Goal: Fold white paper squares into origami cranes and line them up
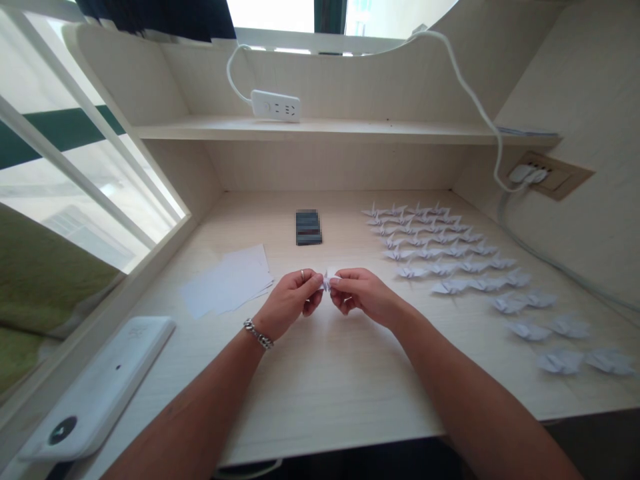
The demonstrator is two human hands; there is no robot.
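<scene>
Between my two hands, above the middle of the desk, is a small folded white paper piece [327,281], mostly covered by my fingers. My left hand [295,293], with a ring and a chain bracelet at the wrist, pinches its left side. From the other side my right hand [363,291] grips it between thumb and fingers. Loose white paper sheets [227,280] lie in an overlapping pile left of my left hand. To the right stand rows of folded white paper cranes [440,250], several in each of the farther rows.
A dark phone-like object [309,227], pixelated, lies beyond my hands. At the left edge rests a long white device [100,390]. A power strip [276,106] sits on the shelf [340,131]. White plugs fill part of the wall socket [553,175], with a cable hanging along the right wall.
</scene>
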